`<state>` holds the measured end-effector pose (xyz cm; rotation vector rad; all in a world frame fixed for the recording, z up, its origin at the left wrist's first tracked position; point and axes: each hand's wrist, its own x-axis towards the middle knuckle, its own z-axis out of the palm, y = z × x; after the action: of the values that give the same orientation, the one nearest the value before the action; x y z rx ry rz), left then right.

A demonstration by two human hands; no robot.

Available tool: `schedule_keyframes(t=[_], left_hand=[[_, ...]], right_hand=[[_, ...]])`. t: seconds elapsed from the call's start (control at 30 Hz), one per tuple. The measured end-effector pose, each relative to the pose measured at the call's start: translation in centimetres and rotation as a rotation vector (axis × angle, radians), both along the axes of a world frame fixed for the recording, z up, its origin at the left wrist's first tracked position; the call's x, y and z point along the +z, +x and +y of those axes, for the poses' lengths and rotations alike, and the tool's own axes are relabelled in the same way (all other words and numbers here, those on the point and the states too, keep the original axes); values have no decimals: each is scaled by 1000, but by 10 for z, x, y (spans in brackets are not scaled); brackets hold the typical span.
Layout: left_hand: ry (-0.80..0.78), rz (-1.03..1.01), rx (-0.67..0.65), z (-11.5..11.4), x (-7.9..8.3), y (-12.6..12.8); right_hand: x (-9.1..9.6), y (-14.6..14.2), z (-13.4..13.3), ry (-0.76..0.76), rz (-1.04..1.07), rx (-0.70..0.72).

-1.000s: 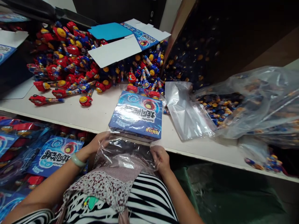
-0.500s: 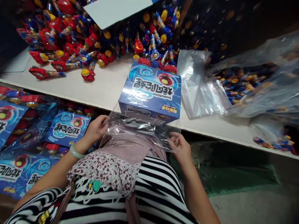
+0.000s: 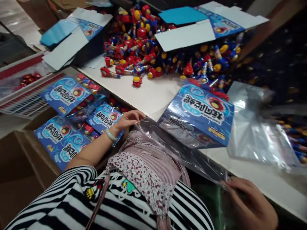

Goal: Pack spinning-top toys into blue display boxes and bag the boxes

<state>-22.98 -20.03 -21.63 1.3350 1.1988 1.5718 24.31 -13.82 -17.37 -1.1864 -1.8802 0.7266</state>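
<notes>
A blue printed display box (image 3: 199, 111) sits near the table's front edge, inside a clear plastic bag (image 3: 177, 147) whose mouth faces me. My left hand (image 3: 130, 119), with a pale bangle on the wrist, pinches the left corner of the bag's mouth. At the opposite corner, my right hand (image 3: 249, 198) grips the plastic between thumb and fingers, slightly blurred. The film is stretched flat between both hands in front of the box. More clear plastic bags (image 3: 254, 127) lie right of the box.
Red and blue toys (image 3: 141, 48) are heaped at the back of the table (image 3: 129, 91). Open display boxes (image 3: 187, 35) stand behind. On my left, a brown carton (image 3: 31, 159) holds several blue boxes (image 3: 67, 92). A white wire basket (image 3: 26, 103) is farther left.
My hands have spread wider apart, pulling the bag's mouth taut; the right hand moved out to the right and toward me. The view has turned left, showing the carton and basket.
</notes>
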Motion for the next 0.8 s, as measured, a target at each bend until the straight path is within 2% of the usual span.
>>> schedule_keyframes(t=[0.1,0.2,0.27,0.37,0.43,0.47,0.5,0.53,0.57,0.6,0.63,0.67,0.73,0.8], left_hand=[[-10,-220,-99,11,-4,7],[14,-435,-147,22,-2,22],[46,-637,-129,28,4,33],[-17,-913,-102,30,14,45],[-65,-982,-76,27,17,49],[-74,-988,-51,24,17,50],[-80,-979,-22,20,16,51],[-87,-959,8,16,14,52],[-98,-933,37,12,13,53],[-110,-905,71,8,11,54],[-114,-876,111,5,9,54],[-109,-842,155,2,8,55],[-72,-741,223,-2,8,55],[-22,-581,243,-4,10,54]], right_hand=[[11,-2,10,-85,110,35],[13,-18,16,-149,395,-106],[12,-31,20,-225,476,-211],[19,-47,27,-320,329,-373],[34,-60,32,-197,44,-455],[44,-70,34,-46,-117,-450],[55,-84,35,145,-251,-397],[64,-103,34,349,-351,-285],[73,-126,31,570,-361,-144],[79,-154,26,662,-355,62],[82,-184,20,724,-354,300],[82,-215,14,771,-409,473],[77,-272,4,835,-567,550],[68,-310,1,815,-706,575]])
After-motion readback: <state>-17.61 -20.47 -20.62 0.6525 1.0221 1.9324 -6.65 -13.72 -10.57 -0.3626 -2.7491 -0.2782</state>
